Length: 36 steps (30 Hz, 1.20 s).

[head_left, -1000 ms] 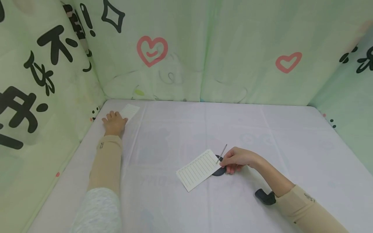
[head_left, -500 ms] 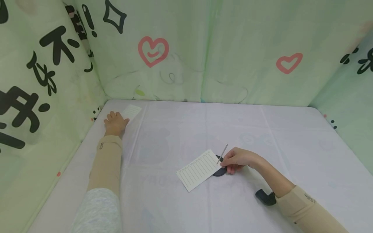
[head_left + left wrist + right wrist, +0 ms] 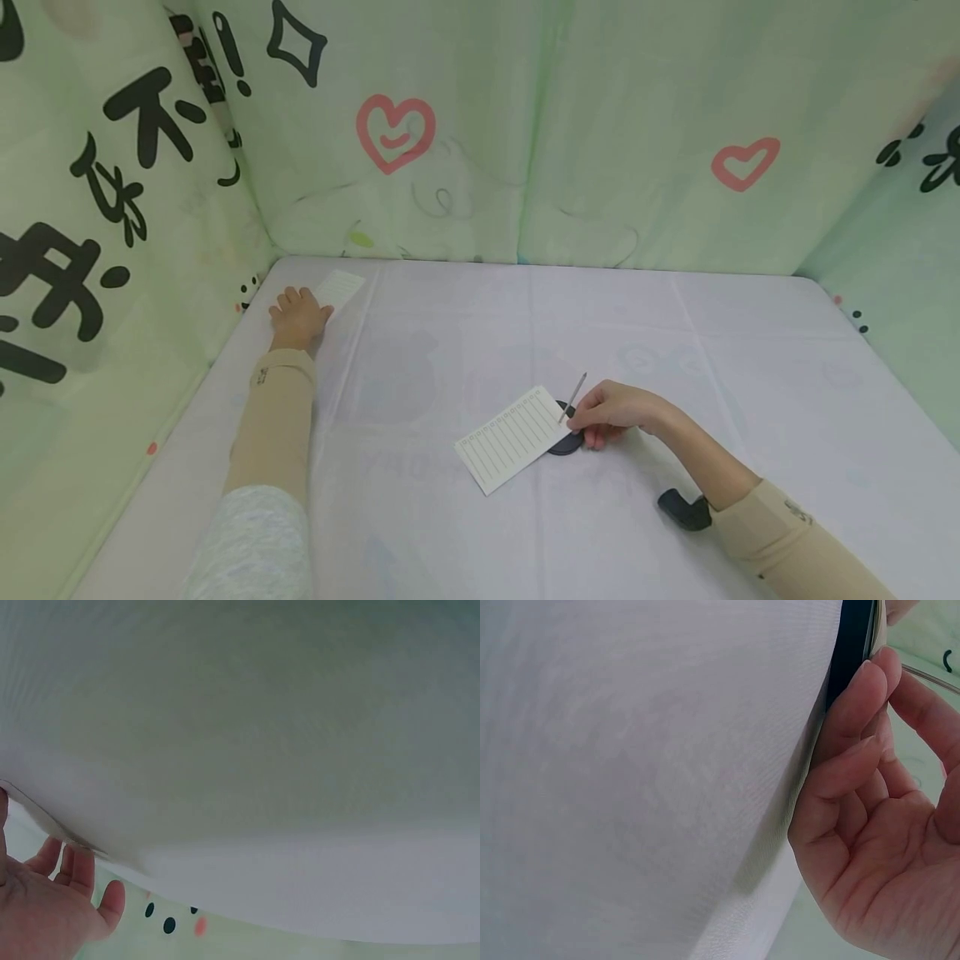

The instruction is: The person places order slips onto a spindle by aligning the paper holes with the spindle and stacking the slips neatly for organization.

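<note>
In the head view, a lined paper slip (image 3: 510, 442) lies aslant over a round black base (image 3: 566, 446). A thin metal spike (image 3: 573, 396) rises from the slip's right end, over that base, like a bill spike. My right hand (image 3: 615, 410) pinches the slip's right corner beside the spike; its other fingers are curled near the base. The right wrist view shows those fingers close up, with the slip's edge (image 3: 881, 634) and the dark base (image 3: 851, 645). Far left, my left hand (image 3: 297, 318) rests with fingers spread at the edge of another lined paper (image 3: 341, 287).
A white cloth (image 3: 420, 358) covers the table. Pale green printed curtains (image 3: 465, 167) enclose the back and both sides. A black wrist camera (image 3: 684, 508) sits under the right wrist. Beige sleeves (image 3: 273, 417) cover the forearms.
</note>
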Each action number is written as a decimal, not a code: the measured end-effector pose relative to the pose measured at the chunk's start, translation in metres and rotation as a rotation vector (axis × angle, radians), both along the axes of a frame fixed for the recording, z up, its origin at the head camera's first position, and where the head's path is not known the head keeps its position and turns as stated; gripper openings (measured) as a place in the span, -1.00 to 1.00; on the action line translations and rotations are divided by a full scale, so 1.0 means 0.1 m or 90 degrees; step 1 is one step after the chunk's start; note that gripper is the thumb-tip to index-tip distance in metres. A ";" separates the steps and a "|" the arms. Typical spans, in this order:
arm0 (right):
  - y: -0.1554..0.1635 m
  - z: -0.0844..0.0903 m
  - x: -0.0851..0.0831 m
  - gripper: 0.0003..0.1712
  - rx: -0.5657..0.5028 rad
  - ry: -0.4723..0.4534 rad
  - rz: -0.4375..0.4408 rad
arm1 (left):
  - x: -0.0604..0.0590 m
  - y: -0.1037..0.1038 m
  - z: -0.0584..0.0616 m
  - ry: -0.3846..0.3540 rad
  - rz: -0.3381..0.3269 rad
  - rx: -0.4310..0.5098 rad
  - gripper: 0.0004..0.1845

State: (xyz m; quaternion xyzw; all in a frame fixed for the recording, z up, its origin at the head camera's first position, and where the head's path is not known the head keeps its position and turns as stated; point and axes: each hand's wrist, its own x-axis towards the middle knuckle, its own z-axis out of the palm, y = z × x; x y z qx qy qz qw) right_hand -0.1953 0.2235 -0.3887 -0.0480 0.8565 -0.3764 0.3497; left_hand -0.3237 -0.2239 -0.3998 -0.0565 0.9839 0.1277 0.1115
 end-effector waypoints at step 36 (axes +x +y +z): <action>-0.02 0.01 0.00 -0.80 0.005 0.004 0.001 | -0.07 0.03 -0.10 0.077 -0.024 -0.033 -0.43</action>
